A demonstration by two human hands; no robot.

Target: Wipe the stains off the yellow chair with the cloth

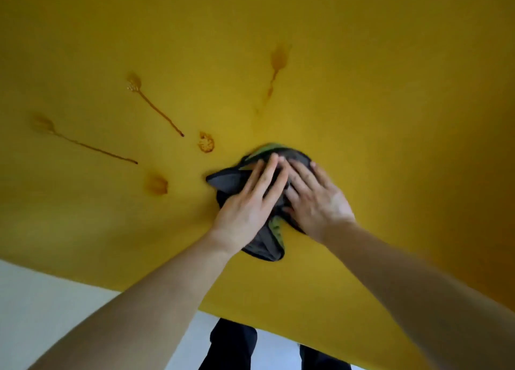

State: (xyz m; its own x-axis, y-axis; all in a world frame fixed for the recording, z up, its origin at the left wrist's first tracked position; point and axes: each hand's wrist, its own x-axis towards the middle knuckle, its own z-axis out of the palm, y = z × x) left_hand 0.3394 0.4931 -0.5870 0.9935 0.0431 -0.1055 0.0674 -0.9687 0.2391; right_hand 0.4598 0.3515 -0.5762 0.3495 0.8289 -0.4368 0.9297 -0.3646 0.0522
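Observation:
The yellow chair [362, 91] fills most of the view. A crumpled dark grey cloth with green edging [225, 180] lies on it near the middle. My left hand [250, 199] and my right hand [315, 199] press flat on the cloth side by side, fingers straight and pointing away from me. Brown stains mark the chair to the left and above: a long streak with a blot [83, 143], a second streak [156, 107], a small ring blot [206, 142], a smudge [158, 185], and a fainter drip [277, 63] above the cloth.
The chair's front edge [139, 294] runs across the bottom, with pale floor [41, 314] below it. My dark trouser legs [231, 344] stand against that edge.

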